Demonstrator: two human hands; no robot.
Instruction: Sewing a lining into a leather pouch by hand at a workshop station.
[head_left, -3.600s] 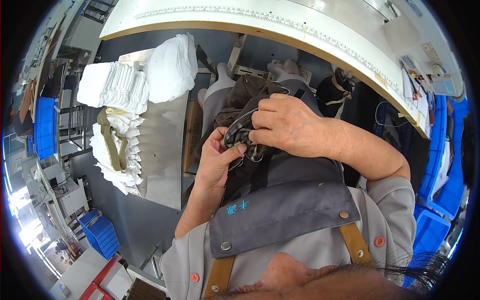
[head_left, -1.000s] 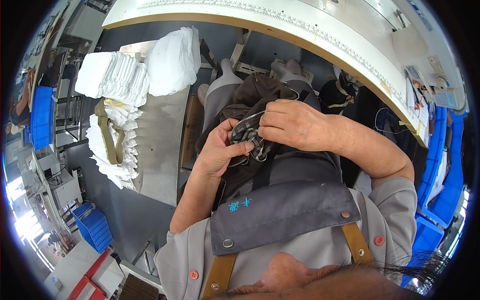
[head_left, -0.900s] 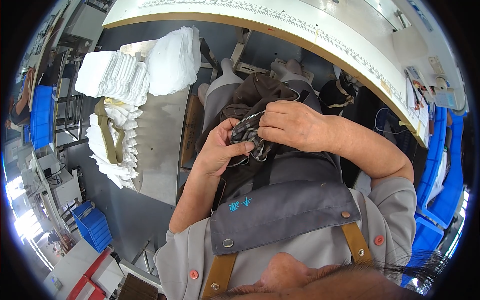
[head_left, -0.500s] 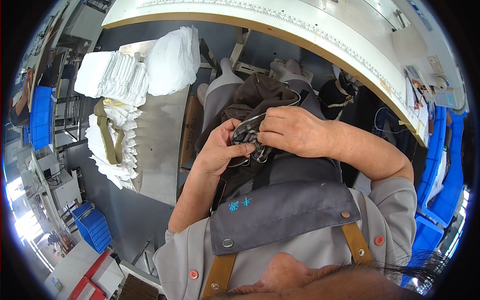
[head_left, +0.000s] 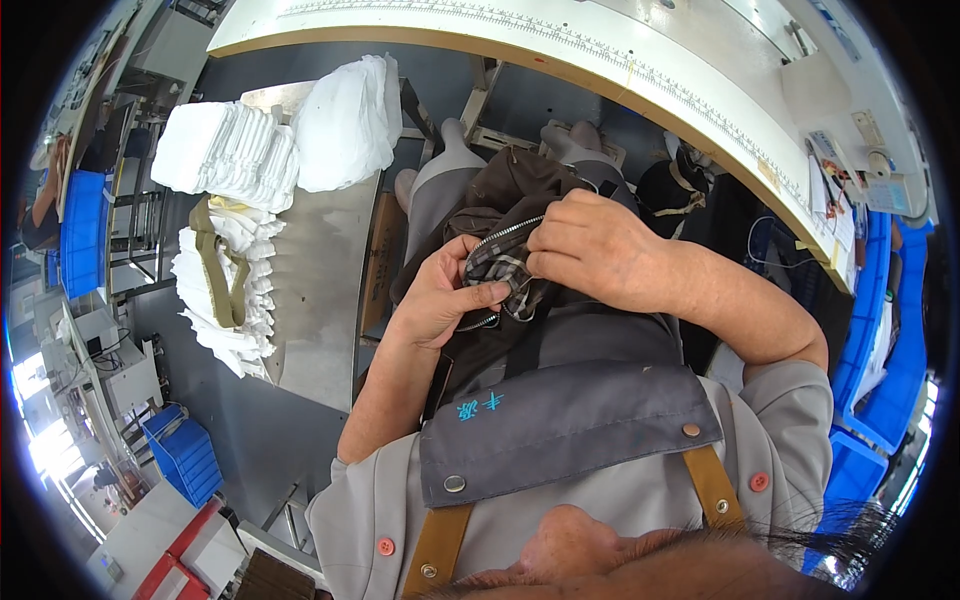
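A dark brown garment (head_left: 515, 185) lies bunched across my lap, its metal zipper (head_left: 508, 234) standing apart in a curve. Checked lining (head_left: 512, 272) shows inside the zipper's curve. My left hand (head_left: 438, 300) pinches the lining between thumb and fingers at the left of the opening. With its fingers curled closed, my right hand (head_left: 600, 252) grips the garment's edge beside the zipper; its fingertips are partly hidden behind the knuckles and cloth.
To the left, a metal-topped table (head_left: 318, 290) carries stacked white cloth pieces (head_left: 225, 150) and an olive strap (head_left: 222, 265). A white worktable with a ruler strip (head_left: 560, 45) curves across the front. Blue bins (head_left: 865, 350) stand at the right.
My right hand has shifted slightly right, away from my left, and a bit more checked lining shows between them. My left hand keeps its pinch in nearly the same place.
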